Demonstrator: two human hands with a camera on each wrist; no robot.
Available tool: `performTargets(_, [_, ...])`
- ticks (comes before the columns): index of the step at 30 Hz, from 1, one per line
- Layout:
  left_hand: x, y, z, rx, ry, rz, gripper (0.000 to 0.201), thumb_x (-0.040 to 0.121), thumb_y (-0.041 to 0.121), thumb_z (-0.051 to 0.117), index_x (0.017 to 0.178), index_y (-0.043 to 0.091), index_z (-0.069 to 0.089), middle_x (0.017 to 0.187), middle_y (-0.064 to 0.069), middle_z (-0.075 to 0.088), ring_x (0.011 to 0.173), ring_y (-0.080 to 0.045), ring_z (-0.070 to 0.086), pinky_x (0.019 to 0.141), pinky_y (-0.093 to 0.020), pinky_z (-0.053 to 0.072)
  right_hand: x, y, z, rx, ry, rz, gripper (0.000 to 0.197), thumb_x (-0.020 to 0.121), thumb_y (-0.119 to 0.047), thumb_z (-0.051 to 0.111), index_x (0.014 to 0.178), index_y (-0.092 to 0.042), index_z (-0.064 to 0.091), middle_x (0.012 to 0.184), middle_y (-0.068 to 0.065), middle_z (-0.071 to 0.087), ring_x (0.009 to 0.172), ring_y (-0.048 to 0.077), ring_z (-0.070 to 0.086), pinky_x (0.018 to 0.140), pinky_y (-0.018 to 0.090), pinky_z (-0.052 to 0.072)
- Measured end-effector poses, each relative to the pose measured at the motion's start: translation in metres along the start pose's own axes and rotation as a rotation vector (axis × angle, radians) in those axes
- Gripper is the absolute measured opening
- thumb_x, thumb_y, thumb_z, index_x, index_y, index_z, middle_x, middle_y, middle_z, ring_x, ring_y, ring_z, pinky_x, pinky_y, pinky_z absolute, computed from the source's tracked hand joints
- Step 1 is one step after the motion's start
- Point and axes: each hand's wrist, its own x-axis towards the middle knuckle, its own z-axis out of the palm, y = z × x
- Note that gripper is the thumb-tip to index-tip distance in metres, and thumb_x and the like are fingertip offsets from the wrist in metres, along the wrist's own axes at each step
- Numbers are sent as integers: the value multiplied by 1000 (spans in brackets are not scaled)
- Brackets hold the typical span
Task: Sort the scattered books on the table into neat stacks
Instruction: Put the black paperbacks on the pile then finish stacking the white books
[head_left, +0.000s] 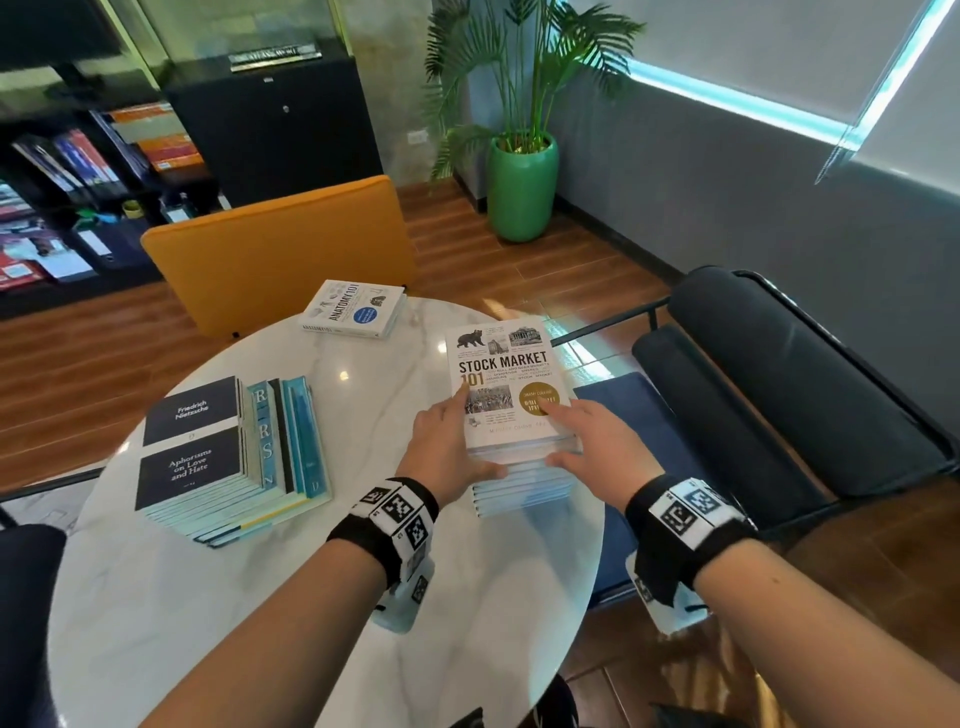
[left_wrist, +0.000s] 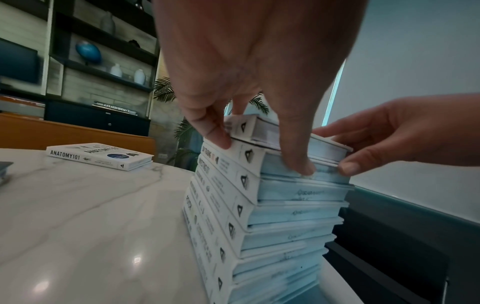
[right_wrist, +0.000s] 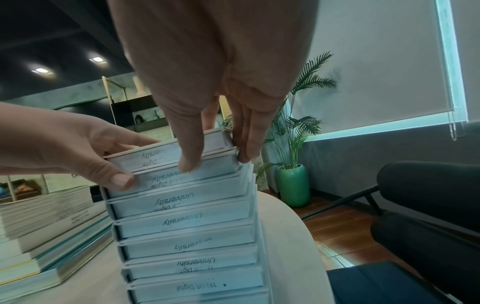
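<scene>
A tall stack of white books (head_left: 524, 491) stands at the right edge of the round marble table (head_left: 234, 597), with "Stock Market 101" (head_left: 501, 364) on top. My left hand (head_left: 475, 434) pinches the top books at the near left corner, index finger on the cover, thumb on the page edge. My right hand (head_left: 558, 434) pinches them at the near right corner the same way. In the left wrist view the left hand (left_wrist: 261, 155) has its fingers on the spines of the stack (left_wrist: 285, 216). "Anatomy 101" (head_left: 355, 309) lies alone at the far edge.
A second stack topped by two dark Nietzsche paperbacks (head_left: 195, 447) sits on the table's left. An orange chair (head_left: 275, 249) stands behind the table, a dark chair (head_left: 779, 374) and a blue seat (head_left: 639, 415) to the right. A potted palm (head_left: 522, 187) stands beyond.
</scene>
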Motion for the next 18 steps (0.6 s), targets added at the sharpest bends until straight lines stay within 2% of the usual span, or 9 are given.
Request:
performTargets(4, [-6, 5, 1, -36, 49, 10, 100, 63, 34, 86, 147, 24, 32, 127, -5, 57, 123, -25, 44, 100, -36, 41, -3, 4, -1, 56, 48, 35, 57, 86, -24, 69, 138, -31, 48, 134, -2, 49, 121, 18, 50, 102, 28, 39])
performTargets(12, [-12, 7, 2, 39, 59, -21, 101, 69, 41, 83, 150, 30, 23, 120, -10, 57, 115, -25, 51, 96, -35, 43, -2, 2, 1, 24, 53, 71, 50, 85, -25, 69, 131, -34, 51, 125, -1, 54, 110, 21, 56, 95, 31, 45])
performTargets(18, [-12, 4, 2, 39, 57, -18, 102, 68, 42, 83, 150, 31, 23, 119, -10, 56, 113, -25, 51, 94, -35, 44, -4, 3, 3, 8, 69, 82, 47, 88, -23, 66, 131, -34, 51, 122, -2, 54, 99, 15, 56, 90, 25, 43])
